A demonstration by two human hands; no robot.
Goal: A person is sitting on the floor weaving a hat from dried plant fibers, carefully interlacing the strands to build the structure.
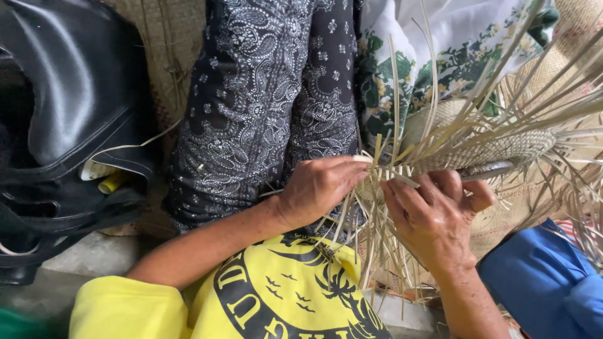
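A half-woven straw piece (496, 147) with many loose pale strips fanning out lies across my lap at centre right. My left hand (317, 188) pinches a few strips at the woven edge. My right hand (433, 216) grips neighbouring strips just to the right, fingers curled around them, close to a grey curved rim (490, 169) under the weave. Loose strips (377, 245) hang down between both hands. My yellow shirt (276, 295) fills the bottom.
A black leather bag (69, 107) sits at the left. Dark patterned trousers (270, 100) of a seated person lie ahead, with floral white cloth (440, 44) beside them. Blue fabric (546, 282) is at the bottom right. A woven mat (169, 37) lies behind.
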